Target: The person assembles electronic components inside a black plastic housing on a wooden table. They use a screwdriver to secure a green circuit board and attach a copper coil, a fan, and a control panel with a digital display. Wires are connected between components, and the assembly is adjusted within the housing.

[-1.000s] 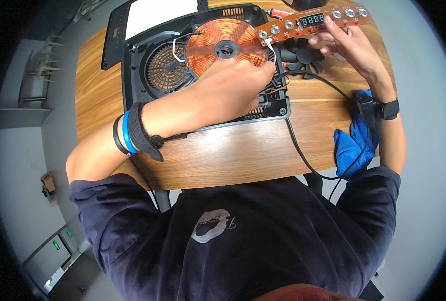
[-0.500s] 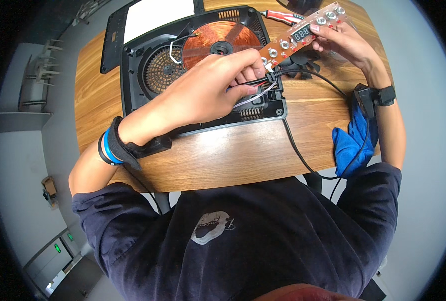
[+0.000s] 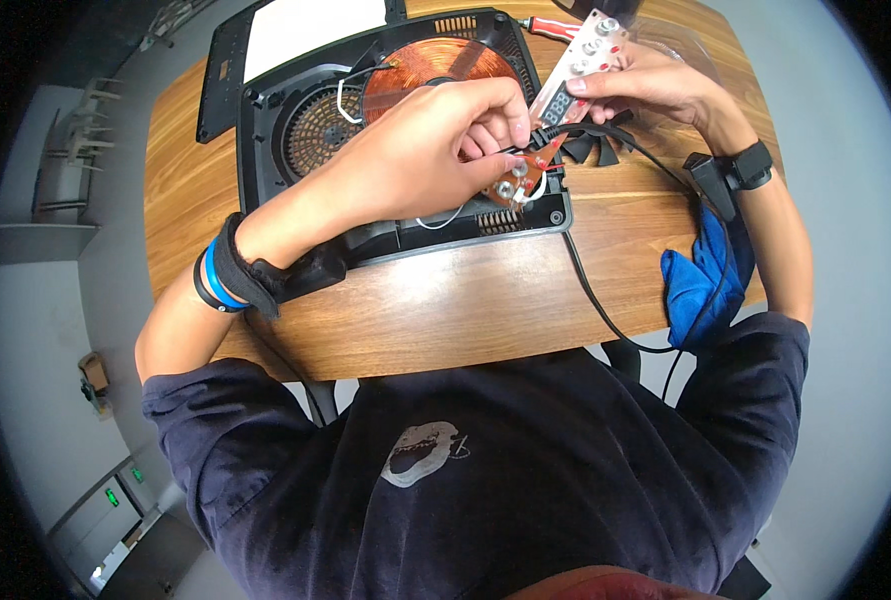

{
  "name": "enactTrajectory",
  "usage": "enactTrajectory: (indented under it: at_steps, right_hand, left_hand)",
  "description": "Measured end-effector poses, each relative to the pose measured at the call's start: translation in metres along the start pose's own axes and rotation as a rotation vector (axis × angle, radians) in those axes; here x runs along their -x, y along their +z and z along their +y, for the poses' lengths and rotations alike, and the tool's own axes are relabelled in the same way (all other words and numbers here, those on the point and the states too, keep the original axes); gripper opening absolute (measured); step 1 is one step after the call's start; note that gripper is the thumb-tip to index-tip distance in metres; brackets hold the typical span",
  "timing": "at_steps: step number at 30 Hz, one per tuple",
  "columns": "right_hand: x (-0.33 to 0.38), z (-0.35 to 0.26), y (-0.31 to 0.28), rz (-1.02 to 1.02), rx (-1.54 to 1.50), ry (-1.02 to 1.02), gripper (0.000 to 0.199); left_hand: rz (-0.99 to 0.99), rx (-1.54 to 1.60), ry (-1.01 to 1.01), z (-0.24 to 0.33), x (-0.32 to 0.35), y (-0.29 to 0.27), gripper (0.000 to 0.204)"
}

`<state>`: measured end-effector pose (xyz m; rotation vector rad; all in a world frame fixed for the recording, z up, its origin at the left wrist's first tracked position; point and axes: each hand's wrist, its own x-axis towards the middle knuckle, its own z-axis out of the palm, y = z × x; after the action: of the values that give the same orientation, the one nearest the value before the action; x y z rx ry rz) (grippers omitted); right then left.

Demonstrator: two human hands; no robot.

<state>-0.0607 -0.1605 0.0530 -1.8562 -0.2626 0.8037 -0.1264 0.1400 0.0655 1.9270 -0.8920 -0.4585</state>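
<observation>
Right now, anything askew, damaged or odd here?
Askew: the board slants across the casing's right edge, and the cord crosses over it. Also odd: the fan lies outside the casing, on the table. No spill or damage shows.

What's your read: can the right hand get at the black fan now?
Probably not without letting go: the right hand holds the circuit board, and a black cable crosses in front of the fan.

Slanted circuit board (image 3: 559, 100) at both hands (image 3: 450, 145) (image 3: 655, 85); black cable (image 3: 542, 137) across
</observation>
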Motion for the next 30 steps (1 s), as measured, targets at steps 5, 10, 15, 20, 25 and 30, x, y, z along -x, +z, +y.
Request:
enactTrajectory:
  at_steps: [5, 10, 15, 20, 25, 30]
  right_hand:
    - [-0.012, 0.003, 0.002, -0.185, 0.032, 0.019, 0.034]
    - [-0.019, -0.002, 0.007, -0.173, -0.201, -0.009, 0.039]
    - [-0.021, -0.008, 0.009, -0.084, -0.121, -0.058, 0.067]
    - [-0.003, -0.015, 0.026, -0.098, 0.024, -0.073, 0.090]
    - [0.001, -0.030, 0.030, -0.146, 0.163, -0.058, 0.084]
    - [-0.010, -0.008, 0.035, -0.149, 0.117, -0.208, 0.061]
  left_hand:
    - [-0.061, -0.189, -0.007, 0.007, 0.001, -0.004, 0.004]
    - [0.025, -0.312, 0.223, 0.004, 0.003, -0.003, 0.003]
    - [0.038, -0.213, 0.200, -0.003, 0.002, 0.000, 0.003]
    - [0.061, -0.286, 0.267, -0.003, 0.001, -0.003, 0.005]
    - [0.123, -0.310, 0.373, -0.005, 0.003, -0.001, 0.005]
    - [0.086, -0.298, 0.318, -0.007, 0.000, -0.004, 0.006]
